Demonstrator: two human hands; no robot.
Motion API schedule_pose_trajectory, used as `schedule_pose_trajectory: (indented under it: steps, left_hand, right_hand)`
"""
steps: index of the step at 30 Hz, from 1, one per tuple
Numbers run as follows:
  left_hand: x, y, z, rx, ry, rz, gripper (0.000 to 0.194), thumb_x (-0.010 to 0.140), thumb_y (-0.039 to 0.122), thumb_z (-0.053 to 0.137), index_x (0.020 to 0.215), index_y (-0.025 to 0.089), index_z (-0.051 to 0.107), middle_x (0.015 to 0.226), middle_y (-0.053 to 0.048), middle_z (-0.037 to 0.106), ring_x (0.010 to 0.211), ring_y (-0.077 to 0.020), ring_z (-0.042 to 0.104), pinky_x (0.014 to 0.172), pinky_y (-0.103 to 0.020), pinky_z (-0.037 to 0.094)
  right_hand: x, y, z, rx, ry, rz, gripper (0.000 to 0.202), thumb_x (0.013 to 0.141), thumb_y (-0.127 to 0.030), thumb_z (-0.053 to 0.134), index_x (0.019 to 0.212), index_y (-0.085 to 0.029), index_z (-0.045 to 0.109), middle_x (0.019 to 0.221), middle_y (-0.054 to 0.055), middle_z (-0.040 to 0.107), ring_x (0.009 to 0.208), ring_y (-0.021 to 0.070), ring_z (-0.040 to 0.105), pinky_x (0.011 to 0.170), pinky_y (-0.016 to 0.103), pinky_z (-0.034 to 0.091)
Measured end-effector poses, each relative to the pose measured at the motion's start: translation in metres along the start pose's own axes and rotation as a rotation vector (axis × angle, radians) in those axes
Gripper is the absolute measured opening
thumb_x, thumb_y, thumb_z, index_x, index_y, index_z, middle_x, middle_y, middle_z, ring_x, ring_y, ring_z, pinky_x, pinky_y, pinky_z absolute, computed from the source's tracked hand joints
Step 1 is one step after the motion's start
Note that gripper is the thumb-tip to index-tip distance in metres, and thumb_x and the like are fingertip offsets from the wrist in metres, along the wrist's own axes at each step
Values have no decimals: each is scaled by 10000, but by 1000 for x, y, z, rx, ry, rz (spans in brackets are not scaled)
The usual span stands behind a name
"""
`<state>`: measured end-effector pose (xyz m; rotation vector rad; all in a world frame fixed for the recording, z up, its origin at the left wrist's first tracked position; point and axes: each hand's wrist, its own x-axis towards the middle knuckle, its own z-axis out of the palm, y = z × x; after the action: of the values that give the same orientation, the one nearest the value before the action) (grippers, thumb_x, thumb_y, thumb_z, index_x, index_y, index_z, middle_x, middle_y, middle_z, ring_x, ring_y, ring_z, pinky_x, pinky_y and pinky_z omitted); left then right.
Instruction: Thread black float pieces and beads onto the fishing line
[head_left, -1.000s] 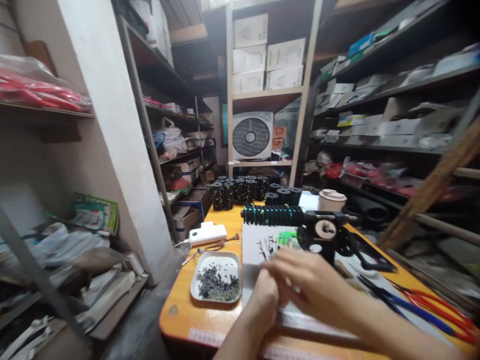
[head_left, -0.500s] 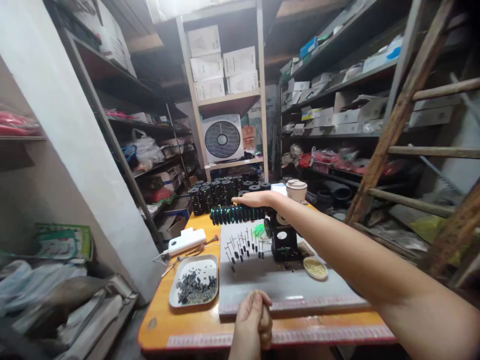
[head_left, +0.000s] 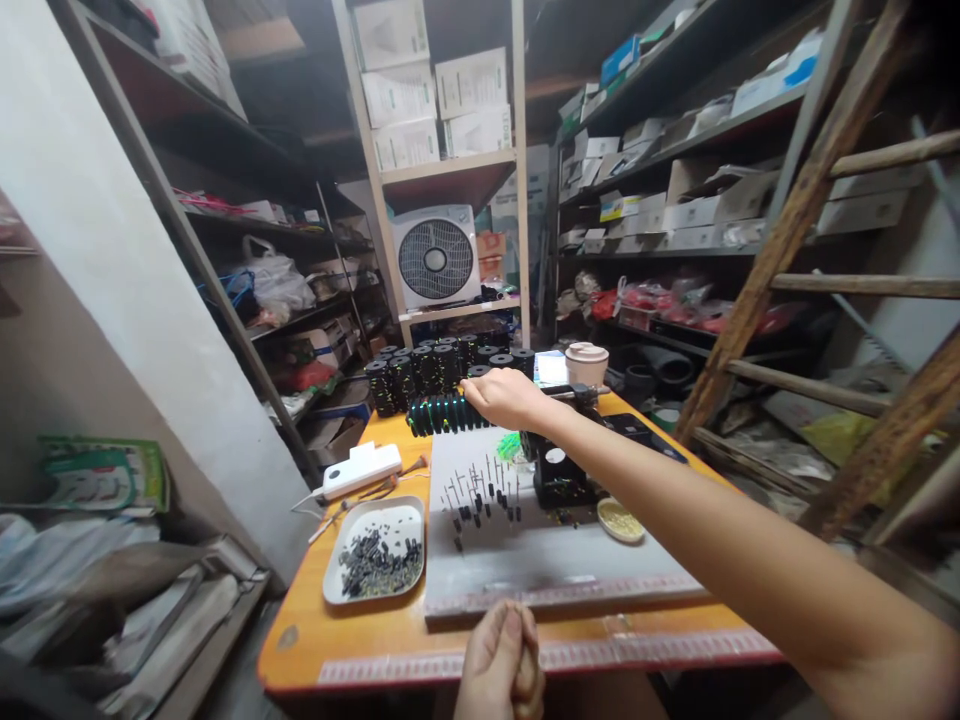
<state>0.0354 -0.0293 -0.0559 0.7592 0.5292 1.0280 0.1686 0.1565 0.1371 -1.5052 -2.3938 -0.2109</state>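
My right hand (head_left: 501, 396) reaches over a horizontal black ribbed roll (head_left: 439, 413) with green specks, its fingers curled at the top of it. The roll sits on a black stand (head_left: 559, 470). My left hand (head_left: 502, 655) is closed near the table's front edge; whatever it holds, if anything, is hidden. Between the hands, several thin pins with black ends (head_left: 480, 500) stand on a grey board (head_left: 525, 570). A white tray (head_left: 414, 572) of small black pieces is left of the board.
A small dish (head_left: 621, 521) lies right of the stand. Black rolls (head_left: 424, 372) and a lidded cup (head_left: 586, 366) stand behind. A white power strip (head_left: 362, 470) is at the left. Shelves, a fan (head_left: 435, 258) and a wooden ladder (head_left: 780, 230) surround the table.
My right hand's flat, outstretched fingers have curled down at the roll. My left hand stays closed in about the same place. The view has shifted slightly.
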Motion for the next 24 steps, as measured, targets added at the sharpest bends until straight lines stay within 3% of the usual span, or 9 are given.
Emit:
schedule_pose_trajectory:
  steps: [6, 11, 15, 17, 21, 24]
  left_hand:
    - [-6, -2, -1, -4, 10, -30, 496, 735, 637, 765, 742, 209, 516, 420, 161, 216, 348, -22, 74, 328, -145, 128]
    - [-8, -5, -2, -10, 56, -30, 490, 742, 627, 768, 728, 212, 507, 435, 164, 186, 358, -19, 32, 316, -134, 80]
    - [-11, -5, -6, -15, 91, -28, 453, 772, 588, 767, 740, 204, 529, 453, 157, 193, 373, -18, 32, 325, -126, 78]
    - [-12, -4, -7, -17, 98, -32, 454, 771, 588, 767, 734, 199, 536, 458, 154, 200, 378, -18, 40, 328, -126, 84]
    - [-16, -1, -4, -20, 108, -41, 427, 795, 566, 757, 744, 183, 575, 469, 150, 187, 396, -22, 62, 347, -121, 111]
    - [-18, 2, -2, -26, 112, -49, 409, 810, 546, 753, 756, 171, 600, 480, 144, 195, 410, -24, 82, 367, -118, 130]
  right_hand:
    - [-11, -5, 9, 101, 182, -35, 313, 990, -337, 629, 1252, -167, 606, 1249, 91, 638, 1050, 238, 664, 882, 446, 577]
    - [-26, -10, 12, 334, 390, -59, 326, 985, -343, 634, 1262, -176, 602, 1283, 93, 621, 1089, 249, 647, 917, 467, 558]
    - [-80, -21, 28, 589, 620, 51, 297, 1023, -286, 512, 1308, -208, 544, 1354, 111, 552, 1227, 273, 542, 1045, 509, 446]
    - [-117, -28, 45, 732, 675, 132, 237, 1031, -267, 437, 1233, -214, 548, 1214, 98, 597, 1151, 246, 563, 1022, 469, 452]
    - [-170, -39, 82, 1035, 550, 324, 159, 999, -312, 511, 1108, -211, 568, 1022, 63, 635, 930, 203, 624, 804, 361, 528]
    - [-178, -44, 100, 1258, 349, 404, 227, 990, -349, 566, 1134, -177, 602, 904, 27, 651, 710, 143, 622, 608, 275, 517]
